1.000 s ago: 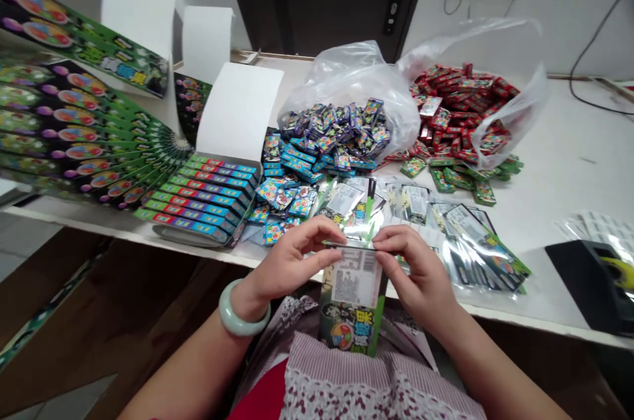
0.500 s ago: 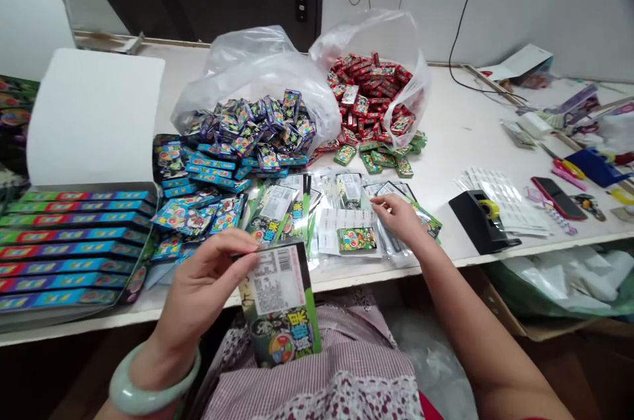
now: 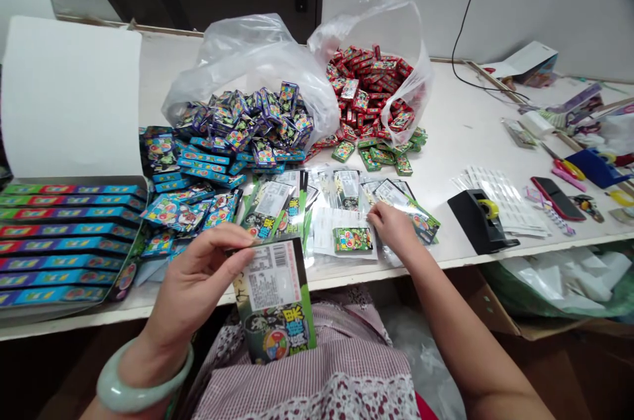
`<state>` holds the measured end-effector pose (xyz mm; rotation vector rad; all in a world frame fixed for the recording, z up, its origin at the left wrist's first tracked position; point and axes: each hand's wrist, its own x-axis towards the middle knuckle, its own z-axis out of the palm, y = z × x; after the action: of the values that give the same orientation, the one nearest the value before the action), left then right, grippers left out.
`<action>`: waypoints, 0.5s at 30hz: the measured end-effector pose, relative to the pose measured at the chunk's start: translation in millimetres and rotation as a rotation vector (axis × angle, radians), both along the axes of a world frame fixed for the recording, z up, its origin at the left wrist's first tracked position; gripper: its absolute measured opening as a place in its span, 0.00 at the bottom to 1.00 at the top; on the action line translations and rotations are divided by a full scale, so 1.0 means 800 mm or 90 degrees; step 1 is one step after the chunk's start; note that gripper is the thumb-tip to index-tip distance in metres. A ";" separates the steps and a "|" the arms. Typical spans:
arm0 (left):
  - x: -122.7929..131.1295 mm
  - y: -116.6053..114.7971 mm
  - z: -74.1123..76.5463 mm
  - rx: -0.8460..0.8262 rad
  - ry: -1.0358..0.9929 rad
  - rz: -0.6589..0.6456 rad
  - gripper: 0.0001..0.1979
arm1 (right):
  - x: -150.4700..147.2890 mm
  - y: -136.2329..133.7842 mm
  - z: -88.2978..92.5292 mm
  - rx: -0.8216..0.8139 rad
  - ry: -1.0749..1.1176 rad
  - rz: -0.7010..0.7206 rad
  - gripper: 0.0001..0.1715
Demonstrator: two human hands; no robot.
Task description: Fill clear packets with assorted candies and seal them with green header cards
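Note:
My left hand (image 3: 198,281) pinches the top left corner of a printed packet (image 3: 277,301), black and green with a white barcode label, held upright over my lap. On the table, my right hand (image 3: 393,230) is closed, its thumb and fingertips together at the right edge of a white label sheet (image 3: 324,240). Whatever lies between those fingertips is too small to make out. A small green box (image 3: 353,240) lies on that sheet. Beside and behind it are more printed packets (image 3: 270,201) in clear plastic, and others (image 3: 421,218) lie partly under my right hand.
Behind are plastic bags with purple boxes (image 3: 247,116) and red boxes (image 3: 369,86). Loose green boxes (image 3: 381,156) and blue boxes (image 3: 203,166) lie in front. An open display box (image 3: 74,100) stands left. To the right are a tape dispenser (image 3: 478,222), label sheets (image 3: 505,192) and a phone (image 3: 557,197).
My right hand's fingers have curled in and drawn together at the sheet's edge. My left hand still holds the packet, and the whole view has shifted slightly.

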<state>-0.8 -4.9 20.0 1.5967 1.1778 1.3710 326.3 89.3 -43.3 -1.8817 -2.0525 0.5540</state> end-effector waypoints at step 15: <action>-0.004 -0.003 -0.003 0.012 -0.012 0.000 0.06 | 0.004 0.007 -0.017 0.009 0.008 0.046 0.04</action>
<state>-4.2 -7.4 17.8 1.5925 1.1573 1.3983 329.1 95.1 -56.6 -1.7981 -2.1175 0.5647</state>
